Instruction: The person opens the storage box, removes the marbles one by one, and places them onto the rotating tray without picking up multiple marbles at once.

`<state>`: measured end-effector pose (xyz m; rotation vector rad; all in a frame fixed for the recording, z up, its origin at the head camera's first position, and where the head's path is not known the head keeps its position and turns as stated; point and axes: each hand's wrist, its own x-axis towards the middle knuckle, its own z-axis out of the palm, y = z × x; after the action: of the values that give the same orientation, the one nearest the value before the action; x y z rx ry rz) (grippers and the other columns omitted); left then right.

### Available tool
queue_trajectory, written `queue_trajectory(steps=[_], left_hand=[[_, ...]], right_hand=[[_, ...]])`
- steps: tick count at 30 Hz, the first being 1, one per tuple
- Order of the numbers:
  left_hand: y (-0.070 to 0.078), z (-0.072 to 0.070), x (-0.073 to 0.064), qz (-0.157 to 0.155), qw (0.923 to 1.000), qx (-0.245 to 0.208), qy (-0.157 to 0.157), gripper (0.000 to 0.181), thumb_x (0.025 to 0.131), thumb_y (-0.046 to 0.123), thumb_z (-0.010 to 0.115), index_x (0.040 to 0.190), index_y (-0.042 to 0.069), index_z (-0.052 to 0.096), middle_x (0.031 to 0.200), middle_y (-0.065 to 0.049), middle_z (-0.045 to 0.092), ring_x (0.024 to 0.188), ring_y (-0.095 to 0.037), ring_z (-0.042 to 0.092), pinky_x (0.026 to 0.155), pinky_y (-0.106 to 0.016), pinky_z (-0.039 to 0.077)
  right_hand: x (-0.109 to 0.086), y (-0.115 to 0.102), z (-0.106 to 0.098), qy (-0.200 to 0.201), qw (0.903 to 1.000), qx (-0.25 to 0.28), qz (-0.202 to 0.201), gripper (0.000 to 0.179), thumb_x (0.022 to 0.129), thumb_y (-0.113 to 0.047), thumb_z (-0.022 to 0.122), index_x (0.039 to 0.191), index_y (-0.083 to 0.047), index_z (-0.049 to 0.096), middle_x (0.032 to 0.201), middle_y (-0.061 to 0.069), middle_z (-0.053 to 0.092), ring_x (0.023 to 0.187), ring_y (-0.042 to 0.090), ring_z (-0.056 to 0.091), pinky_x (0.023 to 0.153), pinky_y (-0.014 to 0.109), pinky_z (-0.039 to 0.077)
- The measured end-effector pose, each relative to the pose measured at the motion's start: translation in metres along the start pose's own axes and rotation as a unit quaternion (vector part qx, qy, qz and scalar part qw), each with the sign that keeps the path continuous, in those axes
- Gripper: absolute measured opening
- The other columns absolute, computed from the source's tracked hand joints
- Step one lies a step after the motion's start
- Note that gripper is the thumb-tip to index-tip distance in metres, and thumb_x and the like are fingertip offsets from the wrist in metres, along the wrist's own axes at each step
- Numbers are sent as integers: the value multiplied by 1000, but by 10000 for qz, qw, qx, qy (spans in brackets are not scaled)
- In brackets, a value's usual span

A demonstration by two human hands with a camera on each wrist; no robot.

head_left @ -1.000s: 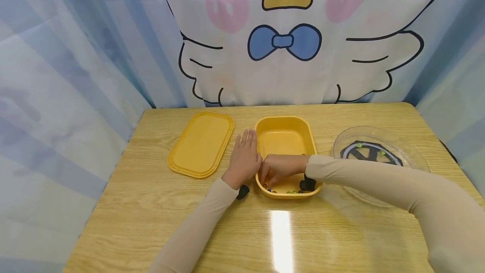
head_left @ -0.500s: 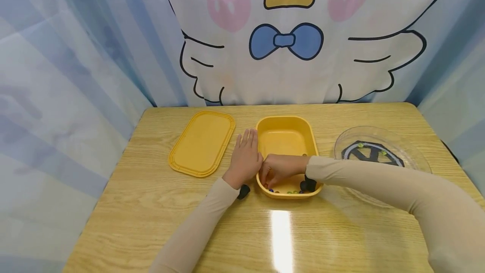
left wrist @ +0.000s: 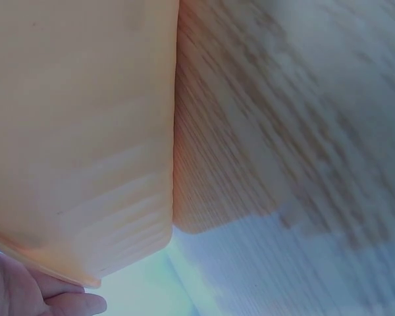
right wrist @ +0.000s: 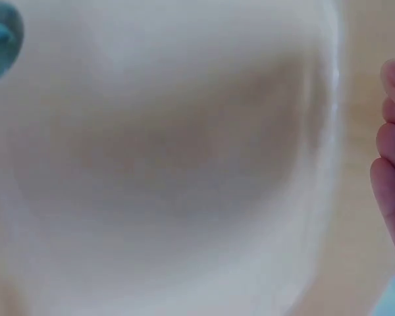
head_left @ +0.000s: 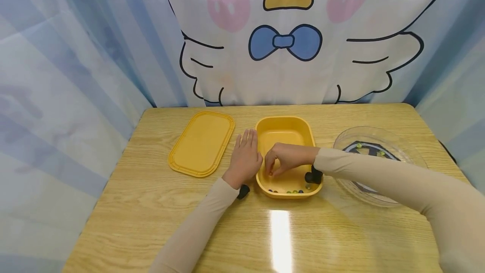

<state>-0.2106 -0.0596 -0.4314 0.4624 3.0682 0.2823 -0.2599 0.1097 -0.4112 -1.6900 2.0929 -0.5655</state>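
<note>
My left hand (head_left: 245, 157) lies with straight fingers along the left side of a yellow plastic box (head_left: 286, 125). Its fingertips show at the box rim in the left wrist view, beside the outer wall (left wrist: 79, 131). Inside the box, my right hand (head_left: 289, 156) is raised over the floor, thumb and forefinger pinching a small orange marble (head_left: 270, 174). Several glass marbles, blue, green and brown, lie along the near wall, among them a blue marble (head_left: 301, 191). A teal marble (right wrist: 1, 41) shows large at the corner of the right wrist view.
A yellow lid (head_left: 202, 144) lies flat on the wooden table (head_left: 151, 222), left of the box. To the right, partly under the right forearm, is a clear round dish (head_left: 342, 138) with dark markings and green marbles (head_left: 359, 145). A printed curtain (head_left: 284, 79) hangs behind.
My right hand has lifted from the box's near left corner and shifted slightly away and to the right, taking the orange marble along. The left hand has stayed in place.
</note>
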Motion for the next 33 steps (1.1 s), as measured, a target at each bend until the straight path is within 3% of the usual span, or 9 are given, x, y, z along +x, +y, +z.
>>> queue_trajectory(steps=[8, 16, 24, 33], left_hand=[[2, -1, -1, -48, 9999, -3, -140, 63, 99, 26, 38, 150, -1, 13, 157, -15, 18, 147, -27, 11, 120, -43, 8], [2, -1, 0, -29, 9999, -124, -111, 63, 99, 25, 38, 150, -1, 13, 156, -16, 19, 147, -28, 11, 120, -43, 8], [2, -2, 0, -7, 9998, -170, -116, 62, 99, 24, 37, 150, -1, 12, 156, -17, 18, 147, -28, 11, 120, -44, 8], [3, -2, 0, 3, 9996, -265, -70, 62, 98, 24, 37, 150, -1, 13, 156, -17, 19, 147, -28, 11, 120, -44, 8]], right_hand=[[-18, -12, -28, 331, 9993, -137, 142, 9, 80, -9, 73, 88, -7, 74, 87, 1, 72, 80, 15, 67, 74, 33, 56], [-59, -23, -62, 905, 9915, -538, 759, 12, 78, -10, 75, 87, -17, 74, 88, -6, 71, 78, 9, 64, 72, 25, 54], [-115, -19, -77, 1777, 9672, -1018, 1502, 19, 74, -6, 78, 86, -20, 74, 86, -10, 70, 77, 5, 62, 70, 24, 54], [-177, -2, -65, 2226, 9315, -1215, 2607, 17, 75, -7, 76, 87, -18, 75, 87, -7, 71, 79, 13, 66, 69, 25, 54]])
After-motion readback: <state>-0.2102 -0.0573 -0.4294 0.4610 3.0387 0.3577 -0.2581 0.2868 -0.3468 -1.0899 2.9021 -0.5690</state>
